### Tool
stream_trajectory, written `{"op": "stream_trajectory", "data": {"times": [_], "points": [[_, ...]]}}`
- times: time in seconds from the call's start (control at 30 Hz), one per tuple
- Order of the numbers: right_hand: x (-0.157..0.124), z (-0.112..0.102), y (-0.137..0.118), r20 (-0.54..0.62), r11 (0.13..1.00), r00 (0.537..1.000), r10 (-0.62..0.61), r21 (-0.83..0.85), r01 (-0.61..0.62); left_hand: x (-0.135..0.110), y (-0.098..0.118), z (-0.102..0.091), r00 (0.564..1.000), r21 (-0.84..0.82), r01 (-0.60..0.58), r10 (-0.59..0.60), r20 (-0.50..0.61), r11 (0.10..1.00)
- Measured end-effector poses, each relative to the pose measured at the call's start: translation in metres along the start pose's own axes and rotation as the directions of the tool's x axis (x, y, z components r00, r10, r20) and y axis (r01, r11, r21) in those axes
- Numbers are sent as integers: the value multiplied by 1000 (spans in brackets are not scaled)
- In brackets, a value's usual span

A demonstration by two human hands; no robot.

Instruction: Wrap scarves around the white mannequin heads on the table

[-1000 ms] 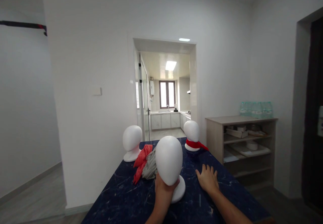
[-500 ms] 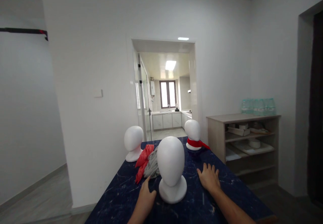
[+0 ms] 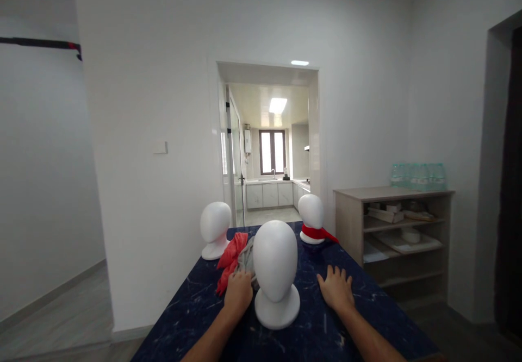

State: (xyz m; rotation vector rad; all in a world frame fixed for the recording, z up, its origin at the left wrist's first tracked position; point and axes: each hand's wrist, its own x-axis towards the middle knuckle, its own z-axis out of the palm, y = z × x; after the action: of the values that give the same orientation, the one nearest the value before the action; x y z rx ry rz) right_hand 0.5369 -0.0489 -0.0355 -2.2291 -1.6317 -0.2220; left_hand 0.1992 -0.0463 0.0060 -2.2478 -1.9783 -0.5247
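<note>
A white mannequin head (image 3: 275,267) stands upright on the table in front of me, between my hands. My left hand (image 3: 238,292) is left of its base with the fingers curled over the near end of a grey scarf (image 3: 246,257); the fingertips are hidden in the cloth. Beside it lies a crumpled red scarf (image 3: 233,250), which my left hand partly covers. My right hand (image 3: 336,288) rests palm down on the tabletop with its fingers spread, holding nothing.
The dark blue marbled table (image 3: 196,302) carries a second white mannequin head (image 3: 215,226) at its far left. A third mannequin head (image 3: 310,211) at the far right has a red band (image 3: 313,232) around its neck. Beyond the table's right edge is a shelf unit (image 3: 349,223) topped with bottles (image 3: 418,175).
My left hand has moved forward onto the grey scarf and its fingers have curled over it. My right hand stays on the table. The view has shifted slightly.
</note>
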Motion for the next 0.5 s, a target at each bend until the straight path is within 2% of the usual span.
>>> {"op": "stream_trajectory", "data": {"times": [0.07,0.13,0.23,0.33,0.4,0.5], "points": [[0,-1,0,-2,1000,1000,-7,4,7,-21,-5,-7,998,27,-66,65,15,997],[-1,-2,-1,6,1000,1000,-8,12,7,-46,-18,-16,992,48,-116,114,56,992],[-1,-2,-2,17,1000,1000,1,20,-1,-84,-57,-36,968,6,-102,98,233,995],[-1,-3,-3,13,1000,1000,2,21,-2,-108,-100,-62,924,-19,-51,55,380,999],[-2,-3,-3,11,1000,1000,0,22,0,-111,-115,-77,938,-48,-31,46,345,998],[-3,-4,-3,13,1000,1000,-4,14,4,-99,-105,-86,979,-97,-39,58,198,995]]}}
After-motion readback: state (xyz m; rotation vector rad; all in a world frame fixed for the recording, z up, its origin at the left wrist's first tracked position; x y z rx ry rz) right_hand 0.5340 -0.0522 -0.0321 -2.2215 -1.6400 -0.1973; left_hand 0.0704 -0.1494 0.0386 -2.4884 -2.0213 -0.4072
